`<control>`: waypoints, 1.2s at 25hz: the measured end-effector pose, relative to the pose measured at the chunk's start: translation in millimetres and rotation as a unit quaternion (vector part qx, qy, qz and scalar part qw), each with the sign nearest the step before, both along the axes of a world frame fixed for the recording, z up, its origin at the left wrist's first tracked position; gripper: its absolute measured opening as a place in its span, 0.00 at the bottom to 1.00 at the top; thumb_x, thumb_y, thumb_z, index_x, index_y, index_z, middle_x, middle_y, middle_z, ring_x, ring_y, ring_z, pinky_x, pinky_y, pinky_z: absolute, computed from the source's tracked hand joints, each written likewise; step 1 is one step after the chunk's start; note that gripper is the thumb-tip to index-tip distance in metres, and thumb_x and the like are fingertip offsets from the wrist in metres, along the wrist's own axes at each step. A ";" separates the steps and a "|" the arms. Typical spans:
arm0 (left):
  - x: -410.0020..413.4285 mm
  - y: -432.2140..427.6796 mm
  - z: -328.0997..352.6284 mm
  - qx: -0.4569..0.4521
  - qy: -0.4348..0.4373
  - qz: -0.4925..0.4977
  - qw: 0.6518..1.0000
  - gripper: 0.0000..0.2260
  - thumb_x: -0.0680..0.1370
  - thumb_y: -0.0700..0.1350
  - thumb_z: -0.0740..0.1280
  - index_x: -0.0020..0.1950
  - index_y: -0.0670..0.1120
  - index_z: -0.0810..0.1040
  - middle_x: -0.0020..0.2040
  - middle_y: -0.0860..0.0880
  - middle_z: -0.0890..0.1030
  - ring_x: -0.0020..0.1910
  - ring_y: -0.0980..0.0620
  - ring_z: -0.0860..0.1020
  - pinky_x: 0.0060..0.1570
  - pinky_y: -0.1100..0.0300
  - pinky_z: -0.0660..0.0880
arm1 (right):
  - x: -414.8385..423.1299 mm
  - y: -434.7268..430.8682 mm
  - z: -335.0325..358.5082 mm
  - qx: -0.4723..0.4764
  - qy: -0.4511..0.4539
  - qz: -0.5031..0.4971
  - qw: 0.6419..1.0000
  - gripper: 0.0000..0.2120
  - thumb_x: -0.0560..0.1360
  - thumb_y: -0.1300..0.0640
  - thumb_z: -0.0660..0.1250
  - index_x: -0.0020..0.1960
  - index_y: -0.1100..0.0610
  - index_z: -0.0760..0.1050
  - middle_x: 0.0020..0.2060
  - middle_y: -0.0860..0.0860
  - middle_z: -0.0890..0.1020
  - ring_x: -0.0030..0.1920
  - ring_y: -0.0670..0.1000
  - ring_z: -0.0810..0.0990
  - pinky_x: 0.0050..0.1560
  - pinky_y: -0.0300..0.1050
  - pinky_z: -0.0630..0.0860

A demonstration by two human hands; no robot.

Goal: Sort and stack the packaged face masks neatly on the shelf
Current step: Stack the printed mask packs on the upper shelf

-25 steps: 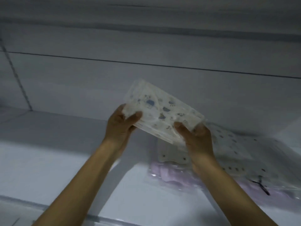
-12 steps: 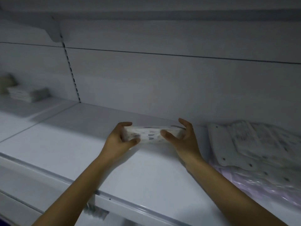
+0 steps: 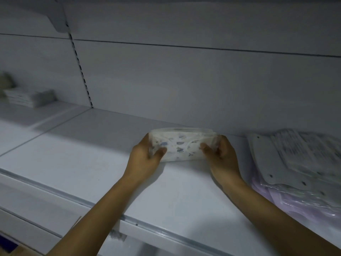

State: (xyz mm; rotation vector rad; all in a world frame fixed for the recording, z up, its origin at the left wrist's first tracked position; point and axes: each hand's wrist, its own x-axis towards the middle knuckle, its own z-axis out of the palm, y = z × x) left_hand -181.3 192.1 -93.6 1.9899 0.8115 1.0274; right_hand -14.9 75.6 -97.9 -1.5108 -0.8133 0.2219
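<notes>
Your left grip (image 3: pixel 145 159) and right grip (image 3: pixel 221 159) each clasp one short end of the printed mask pack (image 3: pixel 181 146) — thumbs laid across the near face, fingers curled round behind. Neither grip is spread; both pinch the pack between them.

Position: the pack stands on its long edge near the middle of the shelf (image 3: pixel 92 154), close to the back panel (image 3: pixel 184 89). Its lower edge appears to meet the shelf surface, though you have not let it go.

Progress, as a judgement: you are setting down what looks like the first pack of a new stack, since nothing lies under or just beside it. Most of the work seems to remain. At your right, the loose pile (image 3: pixel 295 163) lies askew, white dotted packs overlapping, with lilac packs (image 3: pixel 276 198) showing beneath — none of it squared up. Far to your left, a small stack (image 3: pixel 27 97) sits in the neighbouring bay; it is too blurred to say whether it holds masks.

Appearance of the pack: a clear, slightly glossy plastic sleeve round a thick white bundle, printed with small blue-grey motifs. The top bulges softly, so expect it to yield under pressure and to want laying flat for a steady stack.
</notes>
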 end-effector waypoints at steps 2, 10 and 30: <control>-0.5 -6.8 1.3 0.030 -0.016 0.000 0.999 0.16 0.75 0.42 0.70 0.60 0.48 0.70 0.48 0.62 0.76 0.49 0.55 0.78 0.43 0.77 0.70 | 0.3 -1.1 -0.3 0.041 -0.015 -0.021 0.999 0.08 0.75 0.56 0.69 0.50 0.50 0.71 0.41 0.41 0.77 0.42 0.37 0.76 0.43 0.32 0.71; -3.8 -11.1 1.7 0.047 -0.012 0.027 0.998 0.10 0.74 0.44 0.72 0.51 0.43 0.74 0.39 0.53 0.77 0.37 0.59 0.76 0.36 0.72 0.69 | 3.1 -1.4 -7.5 0.023 0.004 -0.002 1.000 0.15 0.73 0.57 0.71 0.56 0.50 0.70 0.47 0.44 0.78 0.51 0.49 0.79 0.49 0.35 0.74; -47.3 -91.4 46.0 -0.319 -0.463 -0.027 0.827 0.28 0.68 0.53 0.76 0.63 0.43 0.76 0.59 0.43 0.81 0.58 0.44 0.80 0.55 0.53 0.79 | -101.3 -21.1 56.7 -0.040 0.222 0.282 0.933 0.05 0.78 0.61 0.65 0.52 0.57 0.78 0.45 0.48 0.85 0.44 0.47 0.83 0.43 0.39 0.75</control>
